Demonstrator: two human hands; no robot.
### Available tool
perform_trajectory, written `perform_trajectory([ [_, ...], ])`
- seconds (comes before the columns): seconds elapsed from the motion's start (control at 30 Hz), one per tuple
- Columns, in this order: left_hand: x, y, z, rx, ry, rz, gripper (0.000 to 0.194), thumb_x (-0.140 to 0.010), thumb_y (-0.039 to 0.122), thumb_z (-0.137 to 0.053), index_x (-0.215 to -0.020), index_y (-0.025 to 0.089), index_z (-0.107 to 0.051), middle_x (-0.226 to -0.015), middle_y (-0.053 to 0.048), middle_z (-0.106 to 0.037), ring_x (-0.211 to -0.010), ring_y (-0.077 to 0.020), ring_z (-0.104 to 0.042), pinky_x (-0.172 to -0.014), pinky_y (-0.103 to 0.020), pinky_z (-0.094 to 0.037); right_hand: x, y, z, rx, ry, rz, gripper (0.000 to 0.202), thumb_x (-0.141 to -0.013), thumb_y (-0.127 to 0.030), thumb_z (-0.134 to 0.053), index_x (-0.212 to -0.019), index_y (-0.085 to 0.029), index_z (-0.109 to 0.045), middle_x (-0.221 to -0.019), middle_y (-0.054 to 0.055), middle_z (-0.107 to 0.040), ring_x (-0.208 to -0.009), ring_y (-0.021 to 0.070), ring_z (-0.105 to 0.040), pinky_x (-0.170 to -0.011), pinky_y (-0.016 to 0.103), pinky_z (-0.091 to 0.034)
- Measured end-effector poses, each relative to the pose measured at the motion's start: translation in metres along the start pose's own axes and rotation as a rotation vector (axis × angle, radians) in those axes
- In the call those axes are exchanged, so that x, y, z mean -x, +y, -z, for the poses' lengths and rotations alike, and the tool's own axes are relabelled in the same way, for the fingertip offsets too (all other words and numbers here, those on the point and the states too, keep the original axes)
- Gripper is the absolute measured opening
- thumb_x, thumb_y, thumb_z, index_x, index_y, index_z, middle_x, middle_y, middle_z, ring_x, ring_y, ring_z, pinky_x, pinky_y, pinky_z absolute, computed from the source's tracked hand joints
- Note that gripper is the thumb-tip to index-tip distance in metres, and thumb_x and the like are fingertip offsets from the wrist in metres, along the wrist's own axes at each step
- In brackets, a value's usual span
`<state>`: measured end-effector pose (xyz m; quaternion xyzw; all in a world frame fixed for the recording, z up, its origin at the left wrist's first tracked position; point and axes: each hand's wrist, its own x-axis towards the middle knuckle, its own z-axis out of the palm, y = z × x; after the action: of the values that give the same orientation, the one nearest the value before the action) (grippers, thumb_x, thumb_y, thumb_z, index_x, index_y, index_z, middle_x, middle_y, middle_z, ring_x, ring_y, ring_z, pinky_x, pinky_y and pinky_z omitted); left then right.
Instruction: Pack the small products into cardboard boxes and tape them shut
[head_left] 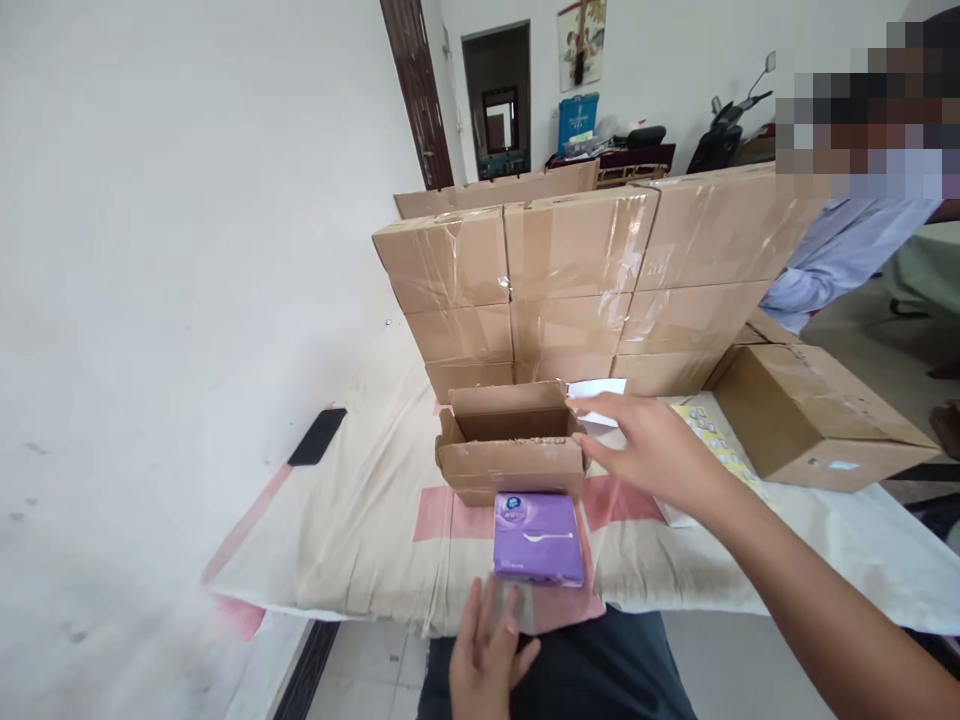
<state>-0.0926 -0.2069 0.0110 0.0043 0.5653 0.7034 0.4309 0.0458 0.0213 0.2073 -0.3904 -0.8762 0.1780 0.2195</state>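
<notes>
An open cardboard box [510, 468] stands on the cloth-covered table, its flaps up and its inside dark. My right hand [637, 440] is at the box's right edge, thumb and fingers apart around that side. In front of the box lies a purple packet [538, 545], flat on the cloth. My left hand [489, 640] is just below the packet's lower left corner, fingers spread and holding nothing. Whether its fingertips touch the packet cannot be made out.
Stacked taped cartons [570, 250] form a wall behind the box. A black phone [318, 437] lies at the left. To the right are a yellow-and-white patterned item [712, 440] and a larger carton [847, 400]. A person in a light blue shirt [847, 240] is beyond the cartons.
</notes>
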Motion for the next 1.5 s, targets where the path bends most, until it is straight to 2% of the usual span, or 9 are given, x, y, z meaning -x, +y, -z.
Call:
perform_trajectory([
  [0.1, -0.021, 0.048, 0.0, -0.162, 0.013, -0.436, 0.08, -0.073, 0.04, -0.088, -0.143, 0.037, -0.049, -0.162, -0.01, -0.043, -0.133, -0.0342, -0.061, -0.08, -0.034, -0.064, 0.045, -0.01, -0.033, -0.085, -0.117, 0.151, 0.029, -0.097, -0.039, -0.057, -0.116, -0.027, -0.076, -0.114, 0.008, -0.076, -0.102, 0.0246, -0.071, -0.092, 0.036, -0.055],
  [0.2, -0.058, 0.112, -0.014, -0.449, -0.017, -0.899, 0.075, -0.072, 0.034, -0.087, -0.139, 0.033, -0.055, -0.149, -0.011, -0.058, -0.127, -0.0329, -0.062, -0.095, -0.044, -0.058, 0.065, -0.014, -0.082, 0.029, -0.308, 0.268, 0.06, -0.086, -0.041, -0.074, -0.142, -0.022, -0.063, -0.141, 0.015, -0.064, -0.13, 0.0355, -0.056, -0.111, 0.048, -0.046],
  [0.4, -0.119, 0.189, -0.057, -1.248, -0.314, -1.341, 0.043, -0.085, 0.023, -0.072, -0.128, 0.03, -0.069, -0.114, -0.008, -0.077, -0.098, -0.0319, -0.063, -0.091, -0.045, -0.051, 0.056, -0.013, -0.144, 0.224, -0.379, 0.225, 0.102, -0.073, -0.043, -0.081, -0.162, -0.021, -0.036, -0.159, 0.026, -0.041, -0.133, 0.0476, -0.046, -0.11, 0.064, -0.036],
  [0.53, -0.119, 0.192, -0.061, -1.369, -0.368, -1.485, 0.015, -0.094, 0.02, -0.061, -0.093, 0.027, -0.075, -0.085, -0.004, -0.075, -0.08, -0.0245, -0.061, -0.07, -0.035, -0.047, 0.058, -0.017, -0.132, 0.156, -0.473, 0.162, 0.116, -0.065, -0.039, -0.083, -0.165, -0.017, -0.028, -0.146, 0.027, -0.048, -0.132, 0.0487, -0.046, -0.111, 0.063, -0.035],
  [0.67, -0.108, 0.183, -0.049, -1.35, -0.421, -1.569, 0.022, -0.097, 0.013, -0.054, -0.085, 0.023, -0.07, -0.08, 0.0, -0.073, -0.073, -0.0174, -0.063, -0.058, -0.028, -0.043, 0.058, -0.026, -0.062, -0.279, -0.608, 0.269, 0.118, -0.068, -0.041, -0.084, -0.166, -0.027, -0.02, -0.148, 0.015, -0.045, -0.13, 0.0352, -0.053, -0.107, 0.044, -0.047],
  [0.87, -0.098, 0.173, -0.039, -1.247, -0.415, -1.626, 0.028, -0.099, 0.014, -0.05, -0.078, 0.022, -0.067, -0.074, -0.001, -0.069, -0.066, -0.0153, -0.065, -0.053, -0.026, -0.045, -0.005, -0.06, 0.042, -0.429, -0.106, 0.52, 0.1, -0.082, -0.046, -0.078, -0.163, -0.035, -0.021, -0.153, 0.007, -0.04, -0.139, 0.0337, -0.045, -0.114, 0.045, -0.041],
  [1.1, -0.097, 0.166, -0.042, -1.182, -0.46, -1.665, 0.022, -0.094, 0.003, -0.054, -0.088, 0.02, -0.067, -0.087, -0.001, -0.075, -0.079, -0.0135, -0.072, -0.071, -0.023, -0.057, -0.091, -0.043, -0.046, 0.327, -0.374, 0.587, 0.096, -0.072, -0.032, -0.08, -0.156, -0.011, -0.038, -0.135, 0.021, -0.051, -0.119, 0.038, -0.051, -0.095, 0.052, -0.05],
  [1.27, -0.102, 0.162, -0.036, -1.122, -0.471, -1.658, 0.018, -0.095, 0.004, -0.056, -0.09, 0.019, -0.066, -0.088, -0.001, -0.074, -0.079, -0.013, -0.071, -0.072, -0.023, -0.058, -0.105, -0.029, -0.082, 0.474, -0.458, 0.672, 0.078, -0.077, -0.046, -0.079, -0.138, -0.007, -0.053, -0.119, 0.02, -0.063, -0.109, 0.034, -0.055, -0.094, 0.047, -0.048],
  [1.5, -0.104, 0.157, -0.035, -1.076, -0.479, -1.669, 0.016, -0.093, 0.004, -0.061, -0.091, 0.019, -0.065, -0.088, -0.001, -0.073, -0.078, -0.0135, -0.068, -0.071, -0.024, -0.058, -0.101, -0.031, -0.119, 0.645, -0.627, 0.69, 0.037, -0.098, -0.016, -0.05, -0.134, -0.012, -0.057, -0.134, 0.022, -0.059, -0.106, 0.0313, -0.062, -0.073, 0.038, -0.05],
])
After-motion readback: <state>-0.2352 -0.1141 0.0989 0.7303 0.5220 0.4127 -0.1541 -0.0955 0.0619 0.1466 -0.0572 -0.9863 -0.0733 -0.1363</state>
